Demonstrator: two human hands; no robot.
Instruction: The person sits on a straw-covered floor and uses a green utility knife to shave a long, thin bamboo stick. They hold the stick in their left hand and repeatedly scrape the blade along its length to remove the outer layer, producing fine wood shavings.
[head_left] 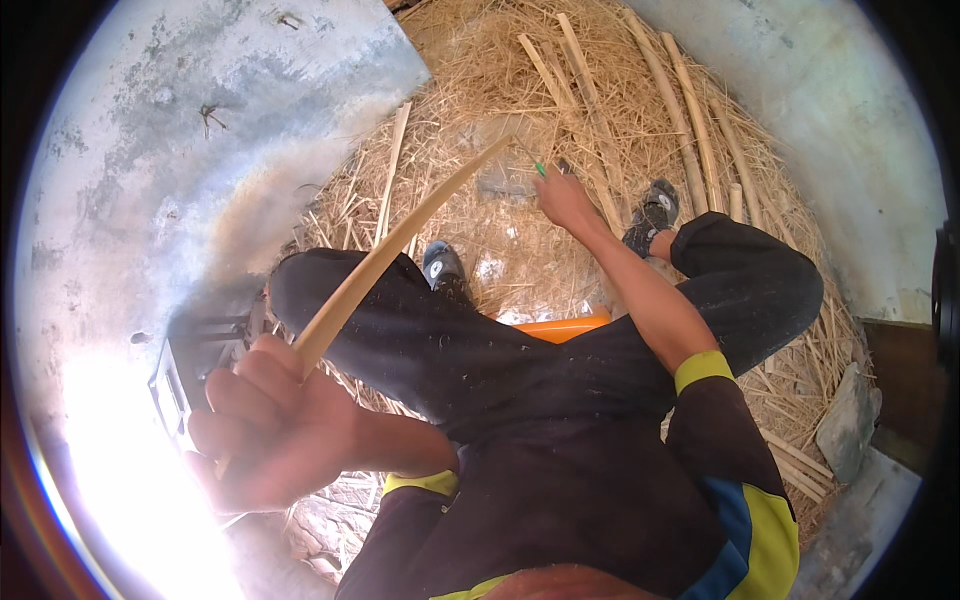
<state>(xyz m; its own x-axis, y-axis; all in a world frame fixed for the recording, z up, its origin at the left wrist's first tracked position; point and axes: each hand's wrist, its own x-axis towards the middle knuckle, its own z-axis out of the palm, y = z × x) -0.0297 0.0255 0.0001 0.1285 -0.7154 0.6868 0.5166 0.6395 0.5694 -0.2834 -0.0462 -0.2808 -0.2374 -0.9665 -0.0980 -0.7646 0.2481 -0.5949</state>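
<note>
My left hand [270, 425], raised at the lower left, is closed around the near end of a long pale bamboo strip [400, 240]. The strip slants up and away to the right, and its narrow far tip is near my right hand [567, 195]. That hand, stretched out beyond my knees, grips a small green-handled knife [541, 169]. Its thin blade is hard to make out against the straw, close to the strip's tip. Whether the blade touches the strip I cannot tell.
Straw and shavings [480, 90] cover the floor between my feet. Bamboo poles [690, 120] lie at the far right, with split strips [585, 80] beside them. An orange seat edge [565, 328] shows between my legs. Pale walls [200, 120] stand on both sides; a stone [848, 425] lies at right.
</note>
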